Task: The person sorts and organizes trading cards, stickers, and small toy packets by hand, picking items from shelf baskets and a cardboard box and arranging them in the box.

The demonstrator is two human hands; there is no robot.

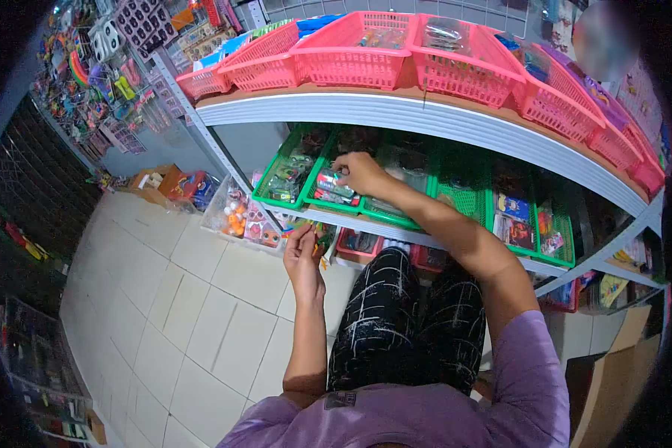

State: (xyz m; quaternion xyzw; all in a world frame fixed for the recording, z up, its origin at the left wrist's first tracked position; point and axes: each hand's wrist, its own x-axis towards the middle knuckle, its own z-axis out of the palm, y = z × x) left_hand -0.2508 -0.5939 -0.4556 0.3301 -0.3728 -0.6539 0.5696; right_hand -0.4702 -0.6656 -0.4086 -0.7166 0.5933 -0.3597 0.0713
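My right hand (357, 173) reaches over a green basket (312, 196) on the middle shelf, its fingers bent down at small packaged items (336, 187) inside. What its fingertips hold, if anything, is too small to tell. Lower and to the left, in front of the shelf edge, my left hand (303, 246) is closed around small colourful items (322, 243) in yellow, green and orange. Another green basket (280, 200) with plastic-wrapped goods stands just left of the one under my right hand.
Pink baskets (351, 69) line the upper shelf (396, 112). More green baskets (461, 200) stretch to the right. Below left are a clear bin (216, 216) and a cardboard box (157, 184) on the tiled floor (201, 299). An open carton (620, 366) stands at lower right.
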